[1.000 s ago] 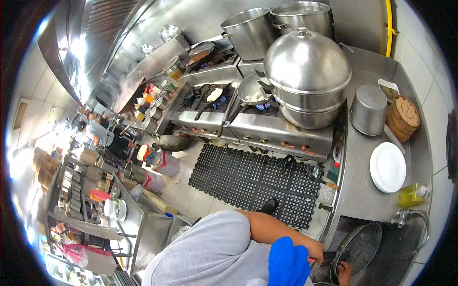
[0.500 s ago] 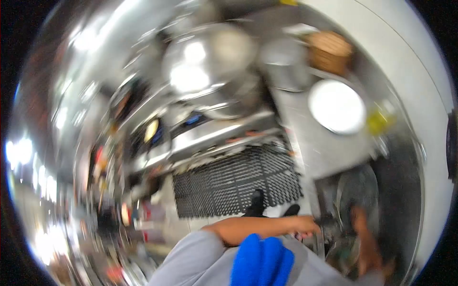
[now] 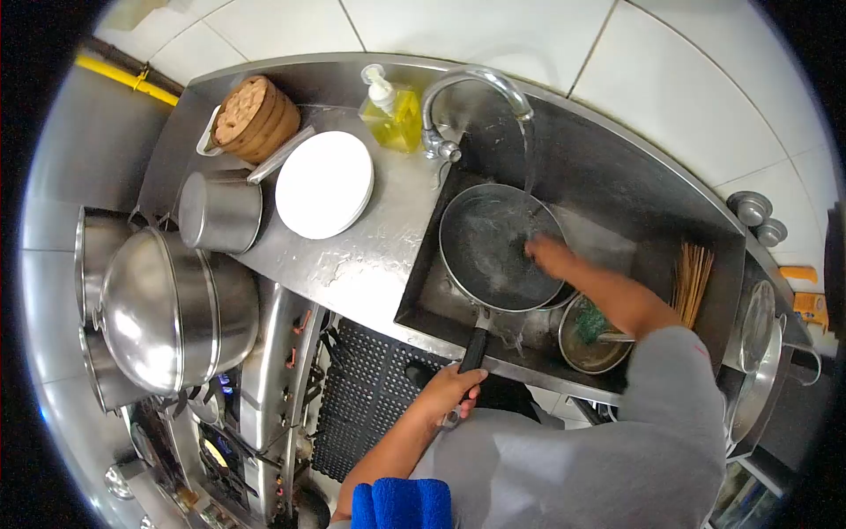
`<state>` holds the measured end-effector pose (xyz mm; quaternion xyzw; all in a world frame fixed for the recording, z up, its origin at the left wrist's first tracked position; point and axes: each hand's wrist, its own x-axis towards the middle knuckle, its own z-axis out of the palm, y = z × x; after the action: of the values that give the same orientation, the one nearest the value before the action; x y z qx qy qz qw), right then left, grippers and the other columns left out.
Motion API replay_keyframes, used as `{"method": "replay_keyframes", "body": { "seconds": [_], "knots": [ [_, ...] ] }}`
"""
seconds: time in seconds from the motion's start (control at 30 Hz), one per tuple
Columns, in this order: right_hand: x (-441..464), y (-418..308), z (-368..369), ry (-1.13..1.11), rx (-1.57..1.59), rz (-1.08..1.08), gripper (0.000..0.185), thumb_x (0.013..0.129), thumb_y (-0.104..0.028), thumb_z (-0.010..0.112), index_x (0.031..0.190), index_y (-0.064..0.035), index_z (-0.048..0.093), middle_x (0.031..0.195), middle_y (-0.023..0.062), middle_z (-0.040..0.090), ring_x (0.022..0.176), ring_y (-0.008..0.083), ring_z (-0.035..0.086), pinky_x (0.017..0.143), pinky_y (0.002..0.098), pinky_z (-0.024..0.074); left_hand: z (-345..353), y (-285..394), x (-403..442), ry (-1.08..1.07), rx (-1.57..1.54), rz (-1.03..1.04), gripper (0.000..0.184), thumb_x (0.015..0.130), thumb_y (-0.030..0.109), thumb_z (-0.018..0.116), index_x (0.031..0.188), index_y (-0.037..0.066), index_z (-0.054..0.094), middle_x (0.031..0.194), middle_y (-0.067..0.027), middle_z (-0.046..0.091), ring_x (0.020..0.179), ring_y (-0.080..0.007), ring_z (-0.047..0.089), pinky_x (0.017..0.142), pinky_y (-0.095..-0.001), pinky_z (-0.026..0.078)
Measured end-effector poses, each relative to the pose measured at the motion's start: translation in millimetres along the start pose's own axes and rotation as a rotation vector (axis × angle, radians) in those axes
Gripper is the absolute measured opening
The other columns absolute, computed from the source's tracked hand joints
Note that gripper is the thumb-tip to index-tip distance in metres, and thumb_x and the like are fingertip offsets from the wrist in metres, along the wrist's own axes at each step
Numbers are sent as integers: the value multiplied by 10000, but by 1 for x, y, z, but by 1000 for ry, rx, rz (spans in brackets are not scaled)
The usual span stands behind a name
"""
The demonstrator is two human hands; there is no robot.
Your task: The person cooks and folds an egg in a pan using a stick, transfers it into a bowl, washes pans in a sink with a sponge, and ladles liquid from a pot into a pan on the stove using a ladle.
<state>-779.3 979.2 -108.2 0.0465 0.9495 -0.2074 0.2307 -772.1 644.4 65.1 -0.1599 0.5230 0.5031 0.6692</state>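
Observation:
My left hand (image 3: 451,392) is wrapped round the black handle of a dark frying pan (image 3: 493,256), which is tilted in the sink under running water from the tap (image 3: 476,78). Inside the pan, near its right side, is my right hand (image 3: 548,256), its fingers bent down toward the pan's surface; what they hold, if anything, is hidden. Just right of the pan, a metal bowl (image 3: 573,353) in the sink contains a green scrubber and a utensil handle.
Left of the sink (image 3: 670,256) stand white plates (image 3: 324,185), a yellow soap bottle (image 3: 395,119), an upturned pot (image 3: 220,212) and a bamboo steamer (image 3: 256,119). A bamboo brush (image 3: 692,282) leans at the right. A large domed steamer (image 3: 159,309) sits on the stove.
The view has swung from the stove to the sink. The pan and both hands now show near the middle, and running water is visible. My left hand has stayed on the handle.

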Motion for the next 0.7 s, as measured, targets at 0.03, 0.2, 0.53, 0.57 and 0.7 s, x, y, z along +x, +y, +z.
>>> {"method": "replay_keyframes", "body": {
  "seconds": [0.03,0.2,0.53,0.57,0.7],
  "knots": [
    [28,6,4,230,-21,-19,254,802,-64,487,1045,-91,556,1072,192,501,990,376,530,820,441,448,1,3,-2,1,-4,-20,202,869,212,566,799,69,441,580,-4,440,399,-102,412,344,-259,342],
    [102,-98,10,298,261,-120,313,774,-41,495,1086,-66,509,1083,222,491,1028,394,498,860,447,442,7,7,-2,51,124,-49,182,877,199,554,811,80,433,574,-2,434,394,-100,404,340,-255,336],
    [43,20,18,288,-36,20,255,822,-111,528,1072,-134,571,1110,152,549,1001,350,537,856,448,446,5,8,-1,13,39,-45,280,873,231,559,676,77,432,512,-4,423,364,-112,394,338,-257,336],
    [60,2,9,321,66,88,254,851,-148,480,1094,-132,554,1131,158,536,1024,357,525,865,454,441,4,7,-1,12,66,-50,226,873,218,556,748,72,436,543,-1,424,385,-104,403,343,-258,341],
    [116,-97,48,553,475,-138,323,828,-98,489,1148,-59,479,1151,196,510,1086,402,479,899,456,414,7,4,2,49,211,-42,221,873,220,553,766,64,437,570,1,428,410,-98,415,349,-258,348]
  ]
}}
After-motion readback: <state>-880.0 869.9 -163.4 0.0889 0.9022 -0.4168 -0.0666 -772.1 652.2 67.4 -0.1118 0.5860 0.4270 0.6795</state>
